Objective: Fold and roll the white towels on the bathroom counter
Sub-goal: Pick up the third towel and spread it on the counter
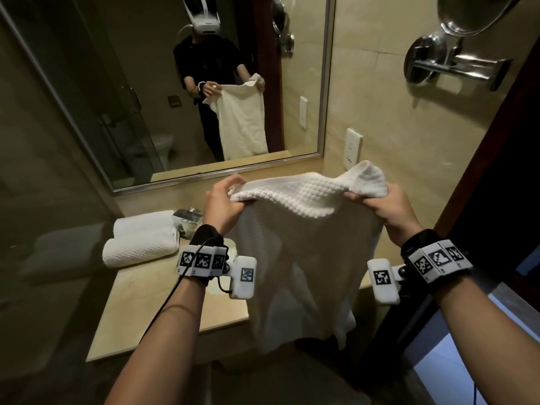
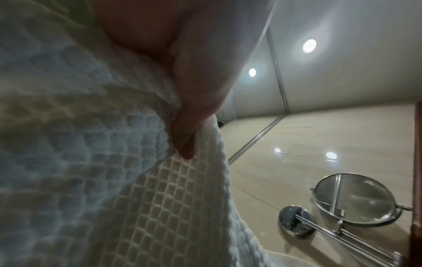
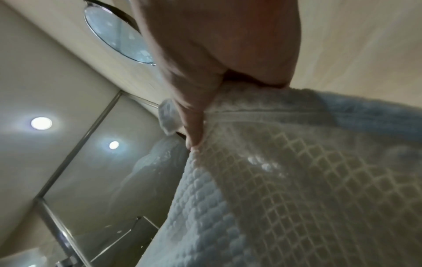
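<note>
A white waffle-weave towel [image 1: 304, 252] hangs in the air above the counter, stretched between both hands. My left hand [image 1: 225, 200] pinches its upper left corner and my right hand [image 1: 377, 203] pinches the upper right corner, which sticks up in a peak. The lower part of the towel drapes past the counter's front edge. In the left wrist view my left hand [image 2: 182, 126] grips the towel [image 2: 114, 171] close to the lens. My right hand [image 3: 194, 126] clamps the hem of the towel [image 3: 285, 180] in the right wrist view. Two rolled white towels [image 1: 143, 242] lie side by side at the counter's back left.
The beige counter [image 1: 146, 311] runs under a large wall mirror [image 1: 163, 89]. A small tray of wrapped items [image 1: 188, 219] stands behind the rolled towels. A chrome swing-arm mirror [image 1: 455, 54] juts from the right wall above a white socket plate [image 1: 353, 149]. A dark door frame borders the right side.
</note>
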